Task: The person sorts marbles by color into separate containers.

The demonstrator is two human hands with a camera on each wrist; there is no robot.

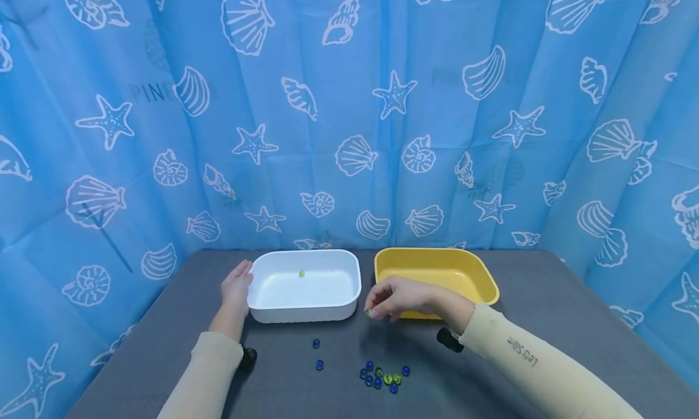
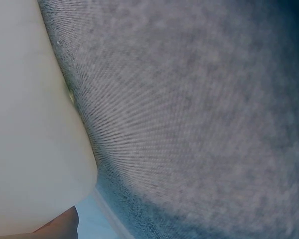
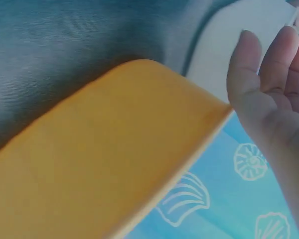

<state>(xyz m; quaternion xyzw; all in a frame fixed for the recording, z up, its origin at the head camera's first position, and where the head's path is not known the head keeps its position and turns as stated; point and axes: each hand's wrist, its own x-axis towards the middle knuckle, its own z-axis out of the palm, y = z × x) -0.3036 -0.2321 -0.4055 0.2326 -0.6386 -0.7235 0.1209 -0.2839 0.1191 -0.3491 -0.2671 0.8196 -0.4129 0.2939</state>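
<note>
Head view: green marble (image 1: 368, 312) pinched at right hand (image 1: 394, 298) fingers (image 1: 377, 311).

white tub (image 1: 306, 310) | yellow tub (image 1: 437, 262) | blue, green marbles (image 1: 382, 378) (seashell-print blue curtain (image 1: 349, 103))

"LetsSlim" on right sleeve (image 1: 524, 351), "PINE" (faint) on curtain (image 1: 150, 93)

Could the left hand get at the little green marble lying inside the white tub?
Probably yes. The left hand rests against the white tub on its outer side, the tub is open on top, and nothing covers the green marble.
</note>
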